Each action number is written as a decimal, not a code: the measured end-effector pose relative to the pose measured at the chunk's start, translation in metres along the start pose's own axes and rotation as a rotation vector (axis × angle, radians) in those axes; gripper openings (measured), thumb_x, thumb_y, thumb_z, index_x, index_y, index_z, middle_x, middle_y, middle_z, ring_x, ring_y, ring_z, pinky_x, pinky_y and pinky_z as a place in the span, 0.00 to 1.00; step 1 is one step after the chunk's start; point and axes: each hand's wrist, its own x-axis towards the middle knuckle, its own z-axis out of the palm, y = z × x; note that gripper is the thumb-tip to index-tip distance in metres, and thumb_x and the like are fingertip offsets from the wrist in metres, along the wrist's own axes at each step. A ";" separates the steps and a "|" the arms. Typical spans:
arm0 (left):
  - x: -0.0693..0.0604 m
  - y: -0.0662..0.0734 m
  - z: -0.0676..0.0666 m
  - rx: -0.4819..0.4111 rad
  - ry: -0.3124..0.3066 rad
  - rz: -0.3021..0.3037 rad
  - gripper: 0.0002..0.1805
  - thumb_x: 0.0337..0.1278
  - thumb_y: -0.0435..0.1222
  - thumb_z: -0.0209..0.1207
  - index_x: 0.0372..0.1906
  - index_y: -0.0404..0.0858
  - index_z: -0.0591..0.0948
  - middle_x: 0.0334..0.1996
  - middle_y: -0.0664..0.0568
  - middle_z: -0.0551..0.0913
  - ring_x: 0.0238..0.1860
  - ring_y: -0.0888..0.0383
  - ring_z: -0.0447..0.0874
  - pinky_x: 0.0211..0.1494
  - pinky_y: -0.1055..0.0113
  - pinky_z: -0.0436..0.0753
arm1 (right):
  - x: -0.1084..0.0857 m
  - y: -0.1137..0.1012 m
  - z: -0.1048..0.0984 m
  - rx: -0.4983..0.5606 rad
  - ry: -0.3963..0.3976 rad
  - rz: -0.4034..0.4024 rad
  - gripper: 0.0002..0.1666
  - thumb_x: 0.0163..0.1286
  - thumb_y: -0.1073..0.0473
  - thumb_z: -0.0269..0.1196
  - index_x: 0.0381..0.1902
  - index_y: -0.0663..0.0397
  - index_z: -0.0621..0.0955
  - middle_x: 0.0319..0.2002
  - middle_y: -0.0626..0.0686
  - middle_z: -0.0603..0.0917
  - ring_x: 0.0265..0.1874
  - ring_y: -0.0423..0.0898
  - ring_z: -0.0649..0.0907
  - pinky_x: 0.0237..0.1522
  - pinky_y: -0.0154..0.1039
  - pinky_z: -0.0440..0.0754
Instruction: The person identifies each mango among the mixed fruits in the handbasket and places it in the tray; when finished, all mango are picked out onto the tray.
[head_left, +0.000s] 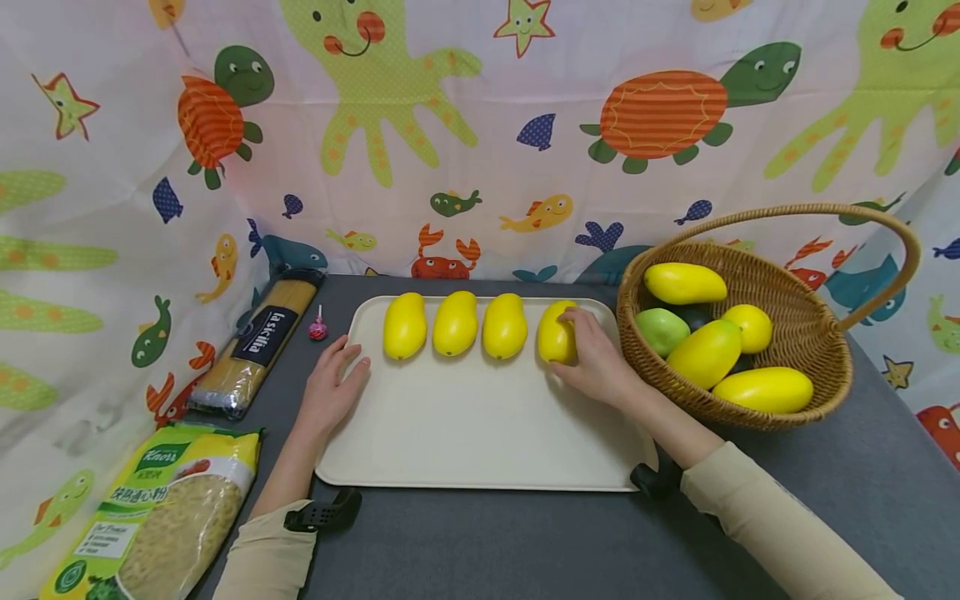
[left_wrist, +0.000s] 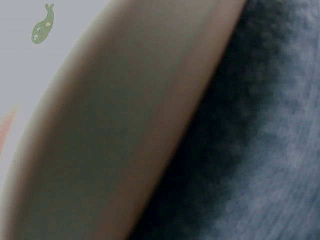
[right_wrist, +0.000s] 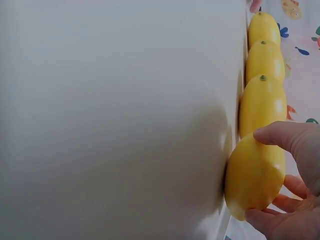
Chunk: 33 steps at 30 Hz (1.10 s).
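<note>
Right hand pinches the yellow fruit at the tray's far right, long axis toward its near rim; left hand, fingers loosely spread, lies at its left rim

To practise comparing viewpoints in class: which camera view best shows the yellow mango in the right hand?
The right wrist view: the yellow mango looks large and close there, with most of its near side showing. The head view shows it smaller, partly covered by the right hand. The left wrist view doesn't show it.
</note>
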 end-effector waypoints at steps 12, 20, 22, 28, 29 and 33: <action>0.001 0.003 0.001 -0.011 0.000 -0.024 0.31 0.71 0.51 0.49 0.69 0.36 0.69 0.76 0.48 0.53 0.74 0.44 0.50 0.73 0.44 0.51 | 0.004 0.002 0.002 0.018 0.010 0.052 0.48 0.55 0.64 0.73 0.66 0.69 0.59 0.64 0.70 0.64 0.62 0.62 0.68 0.66 0.57 0.64; 0.001 0.002 0.000 -0.013 0.004 -0.023 0.31 0.71 0.52 0.49 0.69 0.37 0.69 0.76 0.48 0.54 0.74 0.43 0.51 0.73 0.43 0.52 | 0.003 0.003 0.003 0.005 0.009 0.053 0.47 0.55 0.63 0.73 0.66 0.69 0.60 0.66 0.70 0.61 0.64 0.64 0.64 0.68 0.59 0.60; 0.001 0.002 0.000 -0.013 0.005 -0.019 0.31 0.71 0.52 0.49 0.69 0.36 0.69 0.76 0.48 0.54 0.74 0.43 0.51 0.73 0.43 0.52 | 0.003 0.003 0.003 0.005 0.009 0.054 0.47 0.55 0.63 0.73 0.66 0.69 0.60 0.66 0.70 0.60 0.65 0.64 0.63 0.67 0.59 0.60; 0.000 0.001 -0.001 -0.010 0.002 -0.016 0.31 0.71 0.52 0.49 0.69 0.36 0.69 0.76 0.48 0.54 0.74 0.43 0.50 0.73 0.43 0.51 | 0.002 0.002 0.003 0.008 0.006 0.054 0.47 0.56 0.62 0.73 0.66 0.70 0.59 0.67 0.70 0.59 0.65 0.64 0.62 0.68 0.59 0.59; 0.000 0.001 -0.001 -0.010 0.000 -0.020 0.31 0.71 0.52 0.49 0.69 0.36 0.69 0.76 0.48 0.53 0.74 0.43 0.50 0.73 0.42 0.51 | 0.002 0.002 0.003 0.008 0.004 0.054 0.47 0.56 0.62 0.73 0.67 0.69 0.59 0.67 0.70 0.59 0.66 0.64 0.62 0.68 0.59 0.59; 0.000 0.001 -0.002 -0.013 -0.006 -0.027 0.32 0.71 0.53 0.48 0.69 0.37 0.69 0.76 0.49 0.53 0.75 0.43 0.50 0.73 0.42 0.51 | 0.001 0.001 0.003 0.012 -0.001 0.059 0.48 0.56 0.62 0.72 0.67 0.69 0.59 0.68 0.70 0.58 0.66 0.64 0.61 0.68 0.60 0.58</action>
